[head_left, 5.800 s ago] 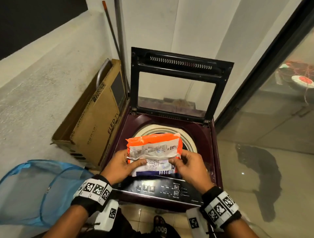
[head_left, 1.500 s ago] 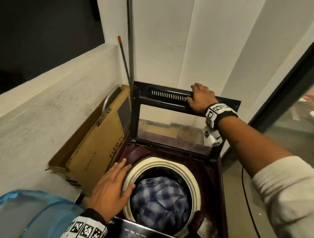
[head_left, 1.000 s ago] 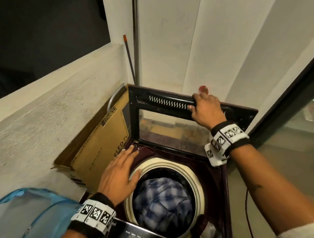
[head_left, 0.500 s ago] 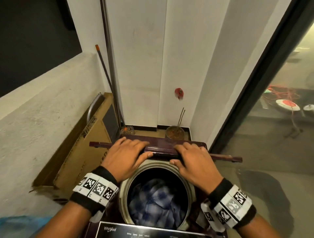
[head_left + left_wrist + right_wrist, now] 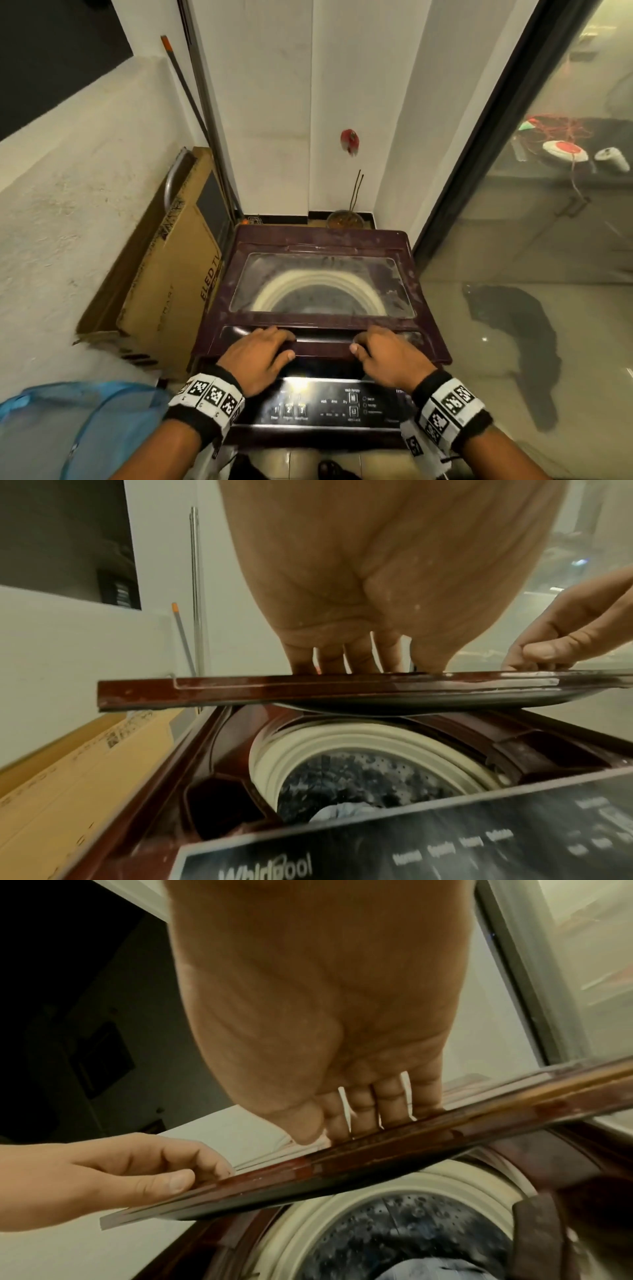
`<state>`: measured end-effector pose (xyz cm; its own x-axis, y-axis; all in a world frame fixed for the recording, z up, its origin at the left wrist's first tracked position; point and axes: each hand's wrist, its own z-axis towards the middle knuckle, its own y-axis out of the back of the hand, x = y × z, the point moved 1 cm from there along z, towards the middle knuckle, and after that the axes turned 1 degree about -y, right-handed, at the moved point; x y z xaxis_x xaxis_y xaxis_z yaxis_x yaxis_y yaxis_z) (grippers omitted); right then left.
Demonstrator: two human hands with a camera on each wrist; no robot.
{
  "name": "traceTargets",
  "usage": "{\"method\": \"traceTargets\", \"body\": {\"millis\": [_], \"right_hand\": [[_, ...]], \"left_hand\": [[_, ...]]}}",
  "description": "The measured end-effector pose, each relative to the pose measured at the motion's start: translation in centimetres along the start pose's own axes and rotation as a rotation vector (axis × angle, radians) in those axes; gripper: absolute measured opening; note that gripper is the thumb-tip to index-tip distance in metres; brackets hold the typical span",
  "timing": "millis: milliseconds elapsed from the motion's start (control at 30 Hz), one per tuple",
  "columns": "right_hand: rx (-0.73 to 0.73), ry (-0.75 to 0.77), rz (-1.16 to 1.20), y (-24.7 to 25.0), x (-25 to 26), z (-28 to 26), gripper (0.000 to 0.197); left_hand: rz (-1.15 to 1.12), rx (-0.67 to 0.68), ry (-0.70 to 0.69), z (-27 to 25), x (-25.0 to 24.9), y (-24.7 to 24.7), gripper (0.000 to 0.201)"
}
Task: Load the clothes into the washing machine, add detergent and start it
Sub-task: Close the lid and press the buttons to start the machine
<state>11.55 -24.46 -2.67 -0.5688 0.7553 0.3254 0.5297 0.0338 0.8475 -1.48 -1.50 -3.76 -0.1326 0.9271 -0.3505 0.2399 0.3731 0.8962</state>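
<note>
The maroon top-load washing machine (image 5: 318, 236) stands below me, its glass-windowed lid (image 5: 322, 284) lowered almost flat. In the wrist views the lid (image 5: 308, 691) still hangs a little above the cream drum rim (image 5: 342, 739). My left hand (image 5: 260, 353) and right hand (image 5: 383, 356) both hold the lid's front edge, fingers on top and thumbs against the edge. Blue checked clothes (image 5: 441, 1268) lie in the drum, seen under the lid (image 5: 411, 1150). The black control panel (image 5: 329, 404) sits just in front of my wrists. No detergent pack is in view.
A cardboard TV box (image 5: 164, 274) leans against the machine's left side, with long poles (image 5: 202, 113) in the corner behind. A blue mesh laundry basket (image 5: 68, 421) stands at the lower left. A glass door (image 5: 548, 240) runs along the right. A small pot (image 5: 344, 221) sits behind the machine.
The upright lid has been swung down over the drum. My right hand pulled it from the top, my left hand left the drum rim and joined it, and both now hold it nearly closed.
</note>
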Motion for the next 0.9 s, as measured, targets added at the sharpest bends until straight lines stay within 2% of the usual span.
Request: {"method": "traceTargets", "body": {"millis": [267, 500, 667, 800, 900], "right_hand": [[-0.015, -0.044, -0.058, -6.3, -1.1, 0.8, 0.044], [-0.035, -0.060, -0.081, -8.7, -1.8, 1.9, 0.044], [-0.027, -0.075, -0.092, -9.2, -1.9, 2.3, 0.046], [-0.046, -0.061, -0.064, -9.4, -2.2, 2.2, 0.042], [-0.074, -0.048, -0.024, -9.6, -2.4, 2.1, 0.041]], "left_hand": [[-0.007, 0.026, 0.013, 0.0, 1.4, -5.2, 0.048], [0.017, 0.029, 0.026, 0.3, 2.1, -7.9, 0.056], [0.016, 0.027, 0.038, 0.2, 2.1, -8.5, 0.059], [-0.080, -0.004, 0.038, -0.7, 2.3, -8.2, 0.057], [-0.089, -0.075, 0.060, -2.3, 3.3, -7.3, 0.072]]}}
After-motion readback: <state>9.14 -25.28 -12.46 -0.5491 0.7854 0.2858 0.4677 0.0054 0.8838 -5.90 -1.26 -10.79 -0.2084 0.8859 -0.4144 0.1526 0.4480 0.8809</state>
